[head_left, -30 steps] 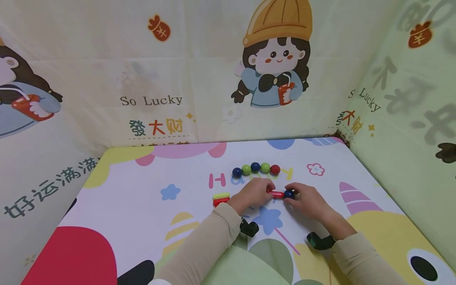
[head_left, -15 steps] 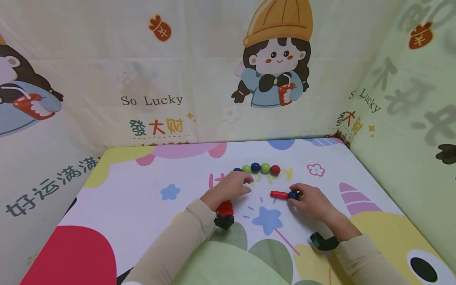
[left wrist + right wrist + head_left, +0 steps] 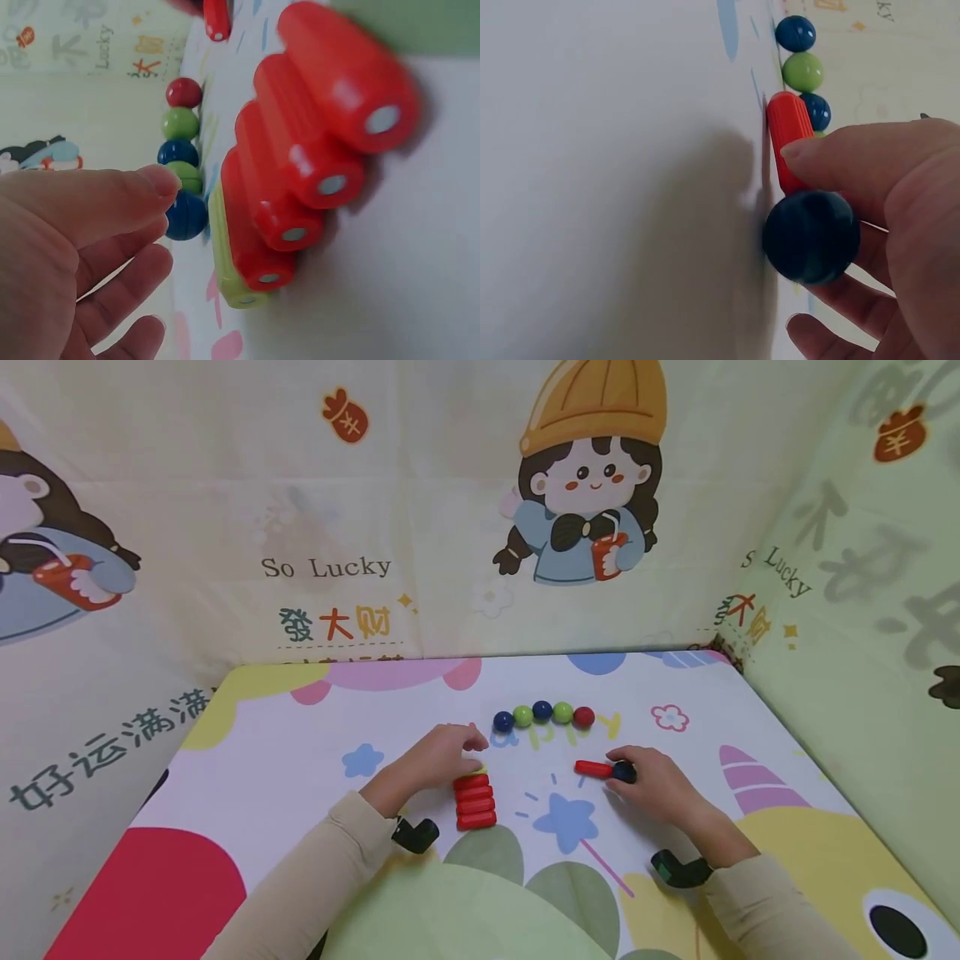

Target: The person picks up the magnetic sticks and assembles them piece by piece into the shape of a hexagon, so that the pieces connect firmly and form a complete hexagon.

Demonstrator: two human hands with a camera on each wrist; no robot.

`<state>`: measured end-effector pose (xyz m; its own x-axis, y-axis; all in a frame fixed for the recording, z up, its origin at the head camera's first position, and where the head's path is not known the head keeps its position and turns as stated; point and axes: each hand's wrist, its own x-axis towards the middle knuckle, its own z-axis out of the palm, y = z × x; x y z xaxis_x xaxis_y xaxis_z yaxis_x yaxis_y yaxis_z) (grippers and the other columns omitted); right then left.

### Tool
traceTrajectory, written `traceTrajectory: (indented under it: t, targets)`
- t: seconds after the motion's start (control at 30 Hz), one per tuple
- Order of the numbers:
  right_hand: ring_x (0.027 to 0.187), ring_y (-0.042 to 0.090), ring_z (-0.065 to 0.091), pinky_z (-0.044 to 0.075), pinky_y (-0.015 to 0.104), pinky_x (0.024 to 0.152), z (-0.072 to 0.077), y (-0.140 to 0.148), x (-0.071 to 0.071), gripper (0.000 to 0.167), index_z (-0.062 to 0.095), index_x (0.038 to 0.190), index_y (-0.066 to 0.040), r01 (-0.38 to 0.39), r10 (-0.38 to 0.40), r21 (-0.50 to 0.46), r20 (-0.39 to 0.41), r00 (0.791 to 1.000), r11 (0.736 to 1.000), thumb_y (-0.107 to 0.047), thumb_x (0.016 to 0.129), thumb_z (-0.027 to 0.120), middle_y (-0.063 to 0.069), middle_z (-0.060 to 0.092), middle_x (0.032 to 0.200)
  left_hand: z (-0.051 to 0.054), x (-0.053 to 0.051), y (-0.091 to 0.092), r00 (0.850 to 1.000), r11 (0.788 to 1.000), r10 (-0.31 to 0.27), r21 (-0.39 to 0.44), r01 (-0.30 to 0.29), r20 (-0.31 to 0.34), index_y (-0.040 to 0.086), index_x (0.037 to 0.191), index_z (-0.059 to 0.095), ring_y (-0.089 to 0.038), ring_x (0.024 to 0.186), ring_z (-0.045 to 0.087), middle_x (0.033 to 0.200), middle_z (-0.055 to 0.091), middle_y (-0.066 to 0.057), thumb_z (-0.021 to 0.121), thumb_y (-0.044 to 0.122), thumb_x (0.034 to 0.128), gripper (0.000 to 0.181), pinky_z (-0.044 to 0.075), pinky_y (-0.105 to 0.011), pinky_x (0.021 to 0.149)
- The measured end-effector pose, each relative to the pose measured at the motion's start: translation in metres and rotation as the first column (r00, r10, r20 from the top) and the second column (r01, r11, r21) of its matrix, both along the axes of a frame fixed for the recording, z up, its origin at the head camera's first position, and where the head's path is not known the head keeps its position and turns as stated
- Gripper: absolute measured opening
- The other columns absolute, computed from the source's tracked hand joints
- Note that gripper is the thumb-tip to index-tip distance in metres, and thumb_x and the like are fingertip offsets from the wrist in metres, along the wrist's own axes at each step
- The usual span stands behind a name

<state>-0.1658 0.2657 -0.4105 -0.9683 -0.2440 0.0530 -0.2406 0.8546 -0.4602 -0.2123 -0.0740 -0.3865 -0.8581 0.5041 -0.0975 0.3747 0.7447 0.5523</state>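
Observation:
My left hand (image 3: 431, 758) hovers beside a row of several red magnetic rods (image 3: 476, 804), thumb and fingers apart and holding nothing. At the row's far end lies a yellow-green rod (image 3: 231, 277), partly hidden by that hand in the head view. My right hand (image 3: 658, 785) pinches a red magnetic rod (image 3: 592, 768) with a dark blue ball (image 3: 811, 236) at its end. In the right wrist view the thumb presses on the rod beside the ball. Round metal ends (image 3: 382, 118) show on the rods in the left wrist view.
Toward the back of the table lies a curved line of balls: blue (image 3: 503, 722), green (image 3: 522, 716), blue (image 3: 542, 711), green (image 3: 562, 712) and red (image 3: 583, 717). A printed cloth (image 3: 442, 527) hangs behind the table (image 3: 285, 793).
My left hand has let go of the red rod and moved left to the rod row, uncovering it. My right hand keeps the rod and blue ball and has shifted slightly right.

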Motion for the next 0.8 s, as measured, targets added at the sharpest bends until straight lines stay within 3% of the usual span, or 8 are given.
traceTrajectory:
  t: [0.27,0.43,0.6,0.8]
  targets:
    - [0.105,0.036,0.055,0.048,0.057,0.093,-0.006,-0.005,-0.007,0.037,0.066,0.122,-0.001,0.018,-0.017,-0.024,0.047,0.999,1.000,-0.014,0.088,0.076,0.017,0.065,0.115,-0.003,0.028,-0.005,0.996,0.999,-0.045,0.013,0.044,0.077,0.008,0.121,0.066,-0.023,0.104,0.060,0.110,0.064,-0.003,0.080,0.015,0.0857,0.039,0.056,-0.034,0.080]
    - [0.102,0.034,0.056,0.049,0.056,0.091,-0.007,-0.006,-0.007,0.036,0.067,0.121,-0.002,0.018,-0.017,-0.021,0.050,0.999,1.000,-0.015,0.089,0.076,0.015,0.066,0.112,-0.008,0.035,-0.007,0.996,0.998,-0.069,0.005,0.069,0.056,0.010,0.119,0.067,-0.020,0.102,0.058,0.109,0.063,-0.001,0.081,0.018,0.0845,0.039,0.055,-0.033,0.078]
    - [0.101,0.034,0.056,0.049,0.056,0.090,-0.007,-0.006,-0.007,0.035,0.067,0.120,-0.001,0.019,-0.018,-0.024,0.042,0.999,1.000,-0.013,0.089,0.075,0.016,0.066,0.112,-0.008,0.030,-0.008,0.997,0.999,-0.028,0.035,0.025,0.068,0.012,0.118,0.067,-0.021,0.104,0.058,0.109,0.063,0.000,0.079,0.017,0.0871,0.033,0.055,-0.033,0.081]
    - [0.098,0.032,0.057,0.050,0.055,0.089,-0.007,-0.007,-0.006,0.031,0.068,0.117,-0.002,0.033,-0.031,-0.028,0.045,0.999,0.999,-0.013,0.089,0.075,0.014,0.067,0.109,-0.009,0.008,0.002,1.000,0.998,-0.006,0.064,0.005,0.026,0.008,0.127,0.064,-0.023,0.111,0.059,0.120,0.065,-0.005,0.076,0.017,0.0891,0.041,0.051,-0.037,0.092]
